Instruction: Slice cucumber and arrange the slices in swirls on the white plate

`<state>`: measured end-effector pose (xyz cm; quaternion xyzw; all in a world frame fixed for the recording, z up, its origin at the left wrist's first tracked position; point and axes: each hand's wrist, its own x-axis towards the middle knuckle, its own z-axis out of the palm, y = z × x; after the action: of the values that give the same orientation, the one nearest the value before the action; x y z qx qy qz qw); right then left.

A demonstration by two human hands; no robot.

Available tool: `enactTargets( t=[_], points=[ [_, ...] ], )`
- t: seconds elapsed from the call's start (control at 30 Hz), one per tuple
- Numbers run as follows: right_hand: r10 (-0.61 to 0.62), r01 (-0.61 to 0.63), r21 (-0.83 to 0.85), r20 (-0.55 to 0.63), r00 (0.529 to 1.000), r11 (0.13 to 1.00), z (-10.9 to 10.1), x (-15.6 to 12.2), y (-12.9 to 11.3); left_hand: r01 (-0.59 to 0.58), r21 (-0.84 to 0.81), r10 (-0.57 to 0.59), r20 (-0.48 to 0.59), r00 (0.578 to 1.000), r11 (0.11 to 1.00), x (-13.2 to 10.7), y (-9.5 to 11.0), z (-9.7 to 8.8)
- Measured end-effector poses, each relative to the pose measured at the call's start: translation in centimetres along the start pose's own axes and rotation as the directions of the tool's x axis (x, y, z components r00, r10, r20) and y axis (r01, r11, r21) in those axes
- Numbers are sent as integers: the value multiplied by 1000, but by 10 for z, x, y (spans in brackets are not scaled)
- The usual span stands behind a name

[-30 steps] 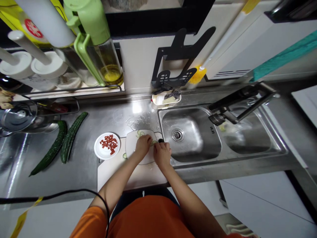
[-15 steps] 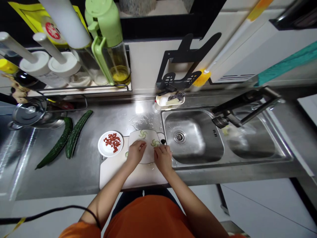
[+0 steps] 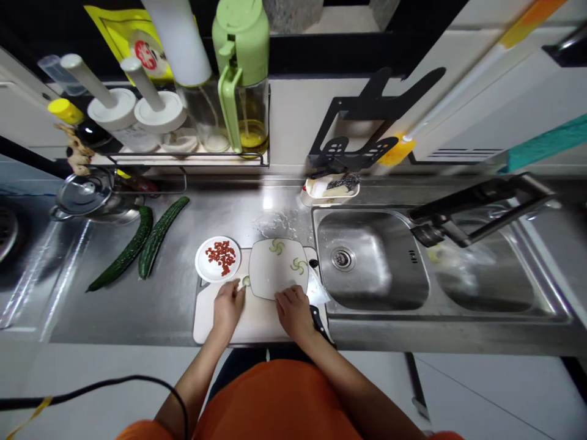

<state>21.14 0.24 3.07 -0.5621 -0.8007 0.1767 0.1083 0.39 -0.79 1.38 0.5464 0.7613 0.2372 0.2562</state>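
A white, rounded-square plate [image 3: 274,275] lies on a pale cutting board [image 3: 208,324]. Thin green cucumber slices form one pinwheel [image 3: 276,246] near its far edge and another pinwheel [image 3: 298,265] at its right. By the plate's left edge, my left hand [image 3: 225,310] has its fingers curled and thumb and forefinger close together, next to a few cucumber slices [image 3: 246,280]; what is between the fingertips is too small to make out. My right hand [image 3: 295,313] rests its fingers, extended, on the plate's near edge. A knife [image 3: 320,324] with a black handle lies to its right.
A small white plate of red diced pieces [image 3: 221,259] stands at the board's upper left. Two whole cucumbers [image 3: 160,235] lie further left. The steel sink [image 3: 376,256] is on the right, under a dark faucet [image 3: 481,205]. Seasoning jars [image 3: 160,113] line the shelf behind.
Both hands have drawn back from over the plate: my left hand down and left to the loose slices, my right hand down to the near edge. The knife is now uncovered. The camera view has shifted.
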Motion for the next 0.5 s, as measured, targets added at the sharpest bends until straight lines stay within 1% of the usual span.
enactTargets(
  t=[0.17,0.4,0.5],
  points=[
    [-9,9,-8,18,1000,1000,0,-1,-5,-64,3,64,1,998,998,7,10,7],
    [-9,9,-11,40,999,1000,-2,-3,-6,-27,67,25,22,999,997,9,9,15],
    [-9,10,-19,42,999,1000,-3,-3,-6,-43,85,41,18,999,995,8,8,16]
  ],
)
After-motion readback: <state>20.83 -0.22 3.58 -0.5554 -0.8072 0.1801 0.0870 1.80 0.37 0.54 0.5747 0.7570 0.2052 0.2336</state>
